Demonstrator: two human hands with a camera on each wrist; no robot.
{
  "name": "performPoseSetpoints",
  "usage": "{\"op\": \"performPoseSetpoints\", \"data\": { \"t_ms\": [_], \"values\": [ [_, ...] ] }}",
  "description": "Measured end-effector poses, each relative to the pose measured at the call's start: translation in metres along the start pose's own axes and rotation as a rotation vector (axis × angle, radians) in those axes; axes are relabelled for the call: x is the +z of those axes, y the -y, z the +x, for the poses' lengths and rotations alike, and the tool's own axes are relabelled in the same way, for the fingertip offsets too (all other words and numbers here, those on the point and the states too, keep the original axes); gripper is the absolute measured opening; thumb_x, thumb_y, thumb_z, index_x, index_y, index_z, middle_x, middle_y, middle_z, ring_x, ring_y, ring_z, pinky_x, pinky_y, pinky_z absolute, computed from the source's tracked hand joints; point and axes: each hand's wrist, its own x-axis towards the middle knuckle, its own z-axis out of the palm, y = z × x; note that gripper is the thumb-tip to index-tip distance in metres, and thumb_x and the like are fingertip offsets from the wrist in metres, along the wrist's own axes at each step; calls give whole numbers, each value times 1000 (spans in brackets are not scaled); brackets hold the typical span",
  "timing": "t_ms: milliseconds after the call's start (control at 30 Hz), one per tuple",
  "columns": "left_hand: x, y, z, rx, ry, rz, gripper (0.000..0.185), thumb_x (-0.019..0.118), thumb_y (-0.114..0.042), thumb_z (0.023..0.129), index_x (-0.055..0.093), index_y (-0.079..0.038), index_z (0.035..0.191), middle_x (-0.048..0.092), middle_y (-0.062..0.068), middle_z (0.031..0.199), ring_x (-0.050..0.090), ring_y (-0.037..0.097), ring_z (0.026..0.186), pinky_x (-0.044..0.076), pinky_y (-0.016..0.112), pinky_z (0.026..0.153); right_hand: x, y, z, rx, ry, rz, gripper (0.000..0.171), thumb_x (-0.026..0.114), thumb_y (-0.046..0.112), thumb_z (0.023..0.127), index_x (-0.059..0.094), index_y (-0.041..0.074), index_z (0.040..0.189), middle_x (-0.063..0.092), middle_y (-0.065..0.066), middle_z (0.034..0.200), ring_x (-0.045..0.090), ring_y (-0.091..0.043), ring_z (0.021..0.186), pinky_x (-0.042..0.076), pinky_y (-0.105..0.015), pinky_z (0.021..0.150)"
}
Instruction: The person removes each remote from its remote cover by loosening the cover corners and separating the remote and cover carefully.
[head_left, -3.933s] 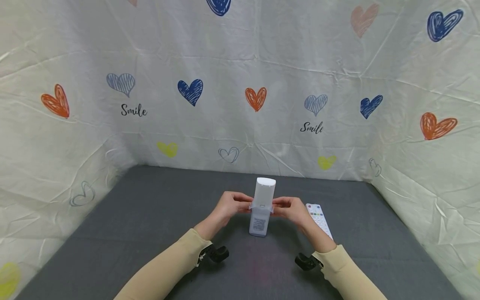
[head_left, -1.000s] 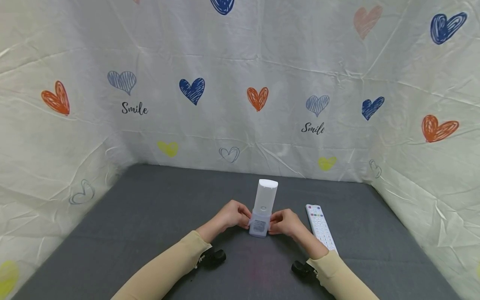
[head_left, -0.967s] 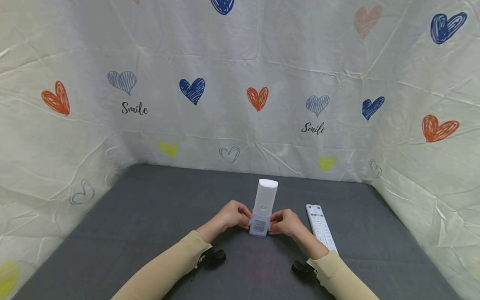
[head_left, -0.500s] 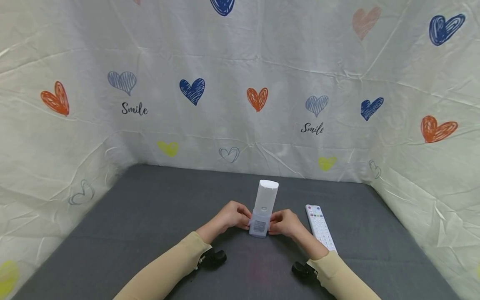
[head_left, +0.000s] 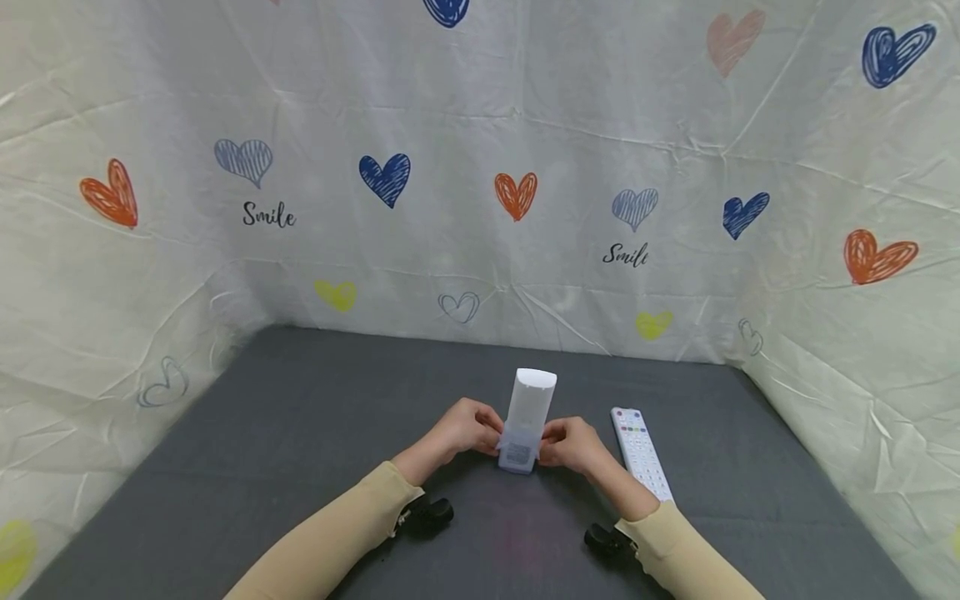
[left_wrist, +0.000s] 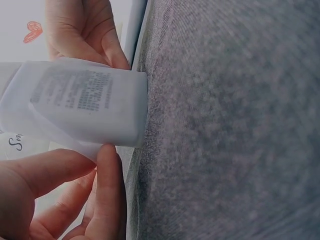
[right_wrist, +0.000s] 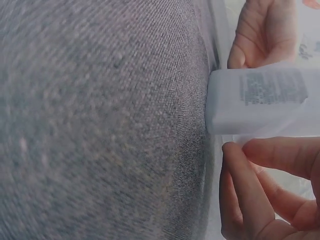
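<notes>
Head view showing remote [head_left: 527,421] standing upright on mat [head_left: 300,433], lower end in a clear sleeve [left_wrist: 65,137]. Risking a topple if either pinch is tugging unevenly, or sleeve tearing. Left hand [head_left: 467,426] and right hand [head_left: 572,442] both curling fingers, pinching sleeve edges at base; second remote [head_left: 639,452] lying just right.
</notes>
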Motion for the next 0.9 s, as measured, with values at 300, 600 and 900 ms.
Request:
{"op": "performPoseSetpoints", "data": {
  "t_ms": [300,600,900],
  "values": [
    [2,0,0,11,-27,-8,12,62,13,79,66,11,90,67,16,84,67,24,71,59,39,69,-1,2,-2,-5,-15,-7,21,69,-3,78,67,-7,99,67,-12,82,66,-15,68,59,-33,66],
    [4,26,23,15,-52,1,13,64,13,77,66,9,90,67,13,81,65,20,68,59,38,65,-4,3,-2,-52,-13,-42,22,70,-3,77,68,-5,99,69,-13,88,65,-15,77,58,-32,69],
    [2,-1,-1,21,-31,-16,11,62,14,79,65,12,90,65,15,82,67,24,71,59,40,68,-26,19,-12,-266,45,-32,32,64,0,82,63,-3,114,67,-19,110,64,-27,101,54,-37,84]
  ]
}}
